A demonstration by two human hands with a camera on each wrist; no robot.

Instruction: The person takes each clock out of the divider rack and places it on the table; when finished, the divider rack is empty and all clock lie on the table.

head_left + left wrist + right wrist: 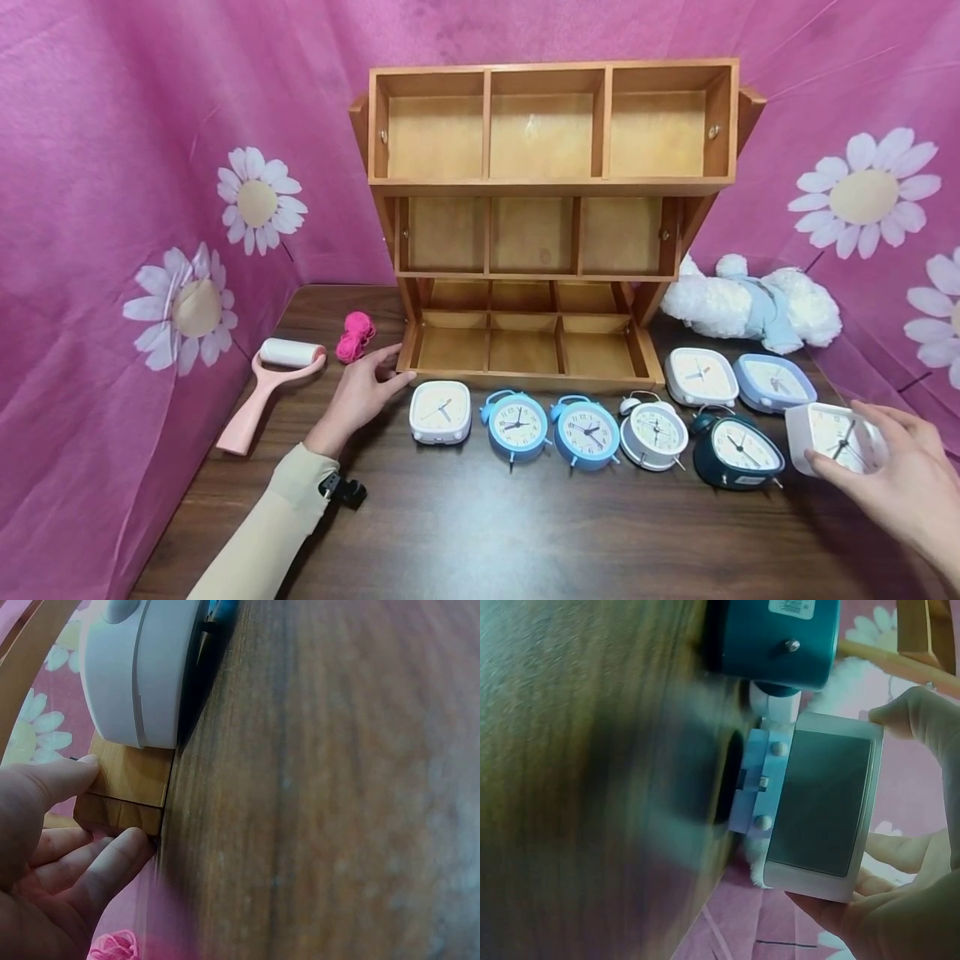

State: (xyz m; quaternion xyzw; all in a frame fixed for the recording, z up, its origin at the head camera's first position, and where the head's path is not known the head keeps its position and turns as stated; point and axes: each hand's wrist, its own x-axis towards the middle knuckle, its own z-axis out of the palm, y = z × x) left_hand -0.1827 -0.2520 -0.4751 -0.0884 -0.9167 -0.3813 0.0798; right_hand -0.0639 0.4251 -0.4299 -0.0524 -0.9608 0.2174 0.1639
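At the front left corner of a wooden shelf unit (551,190), my left hand (362,398) grips the bottom frame, thumb on one face and fingertips on another. A white square alarm clock (440,412) sits just right of that hand. My right hand (903,471) holds another white square clock (834,437) by its sides, thumb opposite the fingers. It is raised above the table in the right wrist view, with its dark underside (821,802) showing. Close by are a dark green alarm clock (738,450) and a lilac-blue square clock (775,383).
Two light blue bell clocks (517,425) and a white bell clock (654,435) stand along the shelf front. A white square clock (702,377) lies nearer a white plush toy (757,304). Pink yarn (355,336) and a pink lint roller (258,404) lie left.
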